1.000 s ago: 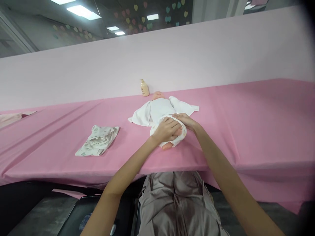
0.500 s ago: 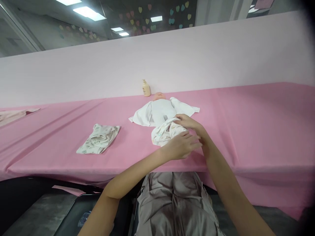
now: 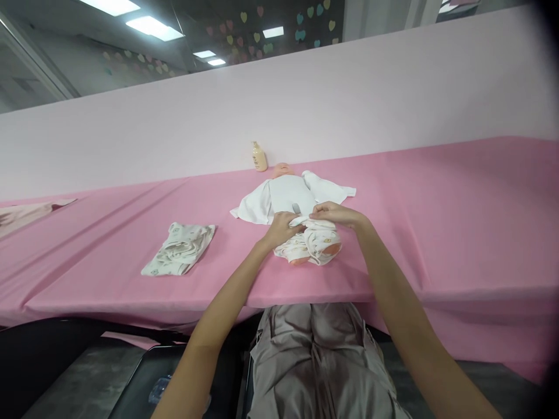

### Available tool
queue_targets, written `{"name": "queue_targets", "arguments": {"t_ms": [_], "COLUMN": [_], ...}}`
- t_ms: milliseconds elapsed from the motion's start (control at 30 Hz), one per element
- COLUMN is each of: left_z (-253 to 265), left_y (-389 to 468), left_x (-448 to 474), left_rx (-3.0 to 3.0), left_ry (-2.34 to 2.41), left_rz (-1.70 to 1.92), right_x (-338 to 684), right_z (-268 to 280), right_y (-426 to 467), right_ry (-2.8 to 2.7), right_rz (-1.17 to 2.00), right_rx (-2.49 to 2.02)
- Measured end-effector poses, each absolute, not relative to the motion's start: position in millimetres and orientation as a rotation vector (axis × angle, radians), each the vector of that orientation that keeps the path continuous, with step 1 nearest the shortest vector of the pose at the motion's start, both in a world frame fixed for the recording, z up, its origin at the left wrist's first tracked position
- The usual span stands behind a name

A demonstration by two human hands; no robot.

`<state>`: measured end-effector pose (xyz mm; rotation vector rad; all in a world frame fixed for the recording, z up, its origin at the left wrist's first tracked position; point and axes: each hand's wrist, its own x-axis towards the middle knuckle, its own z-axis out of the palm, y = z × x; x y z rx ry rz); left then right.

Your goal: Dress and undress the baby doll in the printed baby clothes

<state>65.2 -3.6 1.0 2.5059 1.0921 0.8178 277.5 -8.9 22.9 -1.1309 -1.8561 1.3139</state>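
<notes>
A baby doll (image 3: 283,169) lies on its back, head toward the wall, in a white top (image 3: 290,194) with the sleeves spread wide. Patterned white baby pants (image 3: 321,235) are bunched over its legs, and the feet show at the near end. My left hand (image 3: 282,228) is closed on the waistband's left side. On the other side of the same band, my right hand (image 3: 334,213) pinches the cloth near the top's hem. A small grey patch is visible on the top just above the waistband.
Folded patterned cloth (image 3: 180,249) lies to the left on the pink table cover (image 3: 471,233). A cream pump bottle (image 3: 259,157) stands by the white wall (image 3: 196,128), behind the doll's head. Pale pink fabric (image 3: 26,214) lies at the far left.
My left hand has moved from the doll's feet up and left to the waistband and closed on it. The feet now show at the pants' near end. My right hand stays at the waistband.
</notes>
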Motion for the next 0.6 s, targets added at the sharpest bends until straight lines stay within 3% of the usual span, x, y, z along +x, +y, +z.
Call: {"name": "queue_targets", "arguments": {"t_ms": [167,433,600], "left_z": [-9,-18,-13], "left_y": [-7,-4,-9], "left_x": [68,66,65], "left_rx": [2.602,2.584,2.416], "left_ry": [0.984,0.952,0.882], "left_rz": [0.991,1.016,1.049], "right_x": [281,272,265], "right_z": [25,33,25], "right_y": [-11,-25,-16], "right_ry": [-1.844,-2.001,-1.883], "right_rz": [1.260,1.295,0.971], "right_rx": [-1.286,-1.166,-1.179]}}
